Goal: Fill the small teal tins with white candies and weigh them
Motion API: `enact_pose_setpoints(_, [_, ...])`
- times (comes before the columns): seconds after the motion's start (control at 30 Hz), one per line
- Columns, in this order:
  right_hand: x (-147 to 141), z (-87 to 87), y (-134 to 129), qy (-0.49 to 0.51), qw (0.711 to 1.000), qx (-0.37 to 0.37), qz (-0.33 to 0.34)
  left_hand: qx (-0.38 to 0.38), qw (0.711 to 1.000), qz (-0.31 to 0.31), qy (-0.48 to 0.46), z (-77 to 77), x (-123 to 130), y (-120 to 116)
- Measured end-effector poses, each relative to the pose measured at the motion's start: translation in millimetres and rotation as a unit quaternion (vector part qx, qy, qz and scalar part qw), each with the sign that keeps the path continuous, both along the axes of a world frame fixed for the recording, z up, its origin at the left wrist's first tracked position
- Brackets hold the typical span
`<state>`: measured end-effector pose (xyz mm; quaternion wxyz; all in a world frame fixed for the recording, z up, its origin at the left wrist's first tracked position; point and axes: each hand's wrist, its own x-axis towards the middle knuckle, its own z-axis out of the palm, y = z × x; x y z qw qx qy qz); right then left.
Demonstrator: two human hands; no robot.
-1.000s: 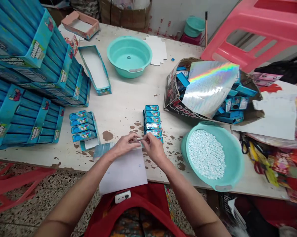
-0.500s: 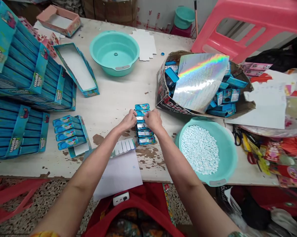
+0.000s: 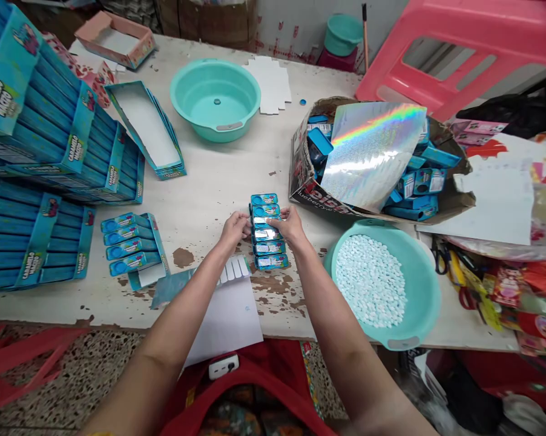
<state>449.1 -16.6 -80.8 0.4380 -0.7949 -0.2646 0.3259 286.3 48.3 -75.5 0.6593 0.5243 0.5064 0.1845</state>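
Observation:
Several small blue candy tins [image 3: 270, 247] lie flat in a column on the table, each crosswise, their tops partly covered by shiny labels. At the left end of the third tin from the top, my left hand [image 3: 235, 231] has its fingers curled in against the edge. My right hand [image 3: 292, 226] grips that same tin from the right, thumb on its top face and fingers curled at its side. A sheet of white label strips [image 3: 233, 269] lies near my left forearm, over white paper [image 3: 230, 315].
A teal basin of white candies [image 3: 430, 297] stands right, below a carton [image 3: 318, 197] of blue tins. Behind is another teal basin [image 3: 194, 115]. Stacked blue display boxes [image 3: 57, 151] rise at left, near a partly filled one [image 3: 157, 242]. Scissors [image 3: 442, 260] lie right.
My hands have drawn slightly apart, uncovering more of the third tin, where a shiny label shows. My right thumb now lies across its top. The view has shifted slightly.

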Motion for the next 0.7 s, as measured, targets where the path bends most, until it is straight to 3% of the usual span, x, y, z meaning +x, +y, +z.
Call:
enact_pose_setpoints(0.17, [-13.2,2.3,-20.8,0.012,0.998,0.052,-0.016,0.109,0.992,-0.018,0.066,8.1,-8.1,0.0])
enact_pose_setpoints(0.3, [-22.7,4.4,-37.9,-0.062,0.996,0.05,-0.031,0.262,0.955,-0.053,0.126,7.7,-14.4,-12.7])
enact_pose_setpoints(0.43, [-32.4,5.0,-43.4,-0.14,0.989,0.039,-0.028,0.352,0.917,-0.075,0.171,10.6,-16.3,-23.3])
enact_pose_setpoints(0.6, [-41.4,4.0,-39.9,-0.233,0.97,0.059,-0.025,0.465,0.845,-0.108,0.241,24.3,-10.3,-25.5])
enact_pose_setpoints(0.7, [-43.1,4.7,-37.7,-0.267,0.961,0.075,-0.011,0.508,0.792,-0.174,0.291,39.3,-0.1,-22.3])
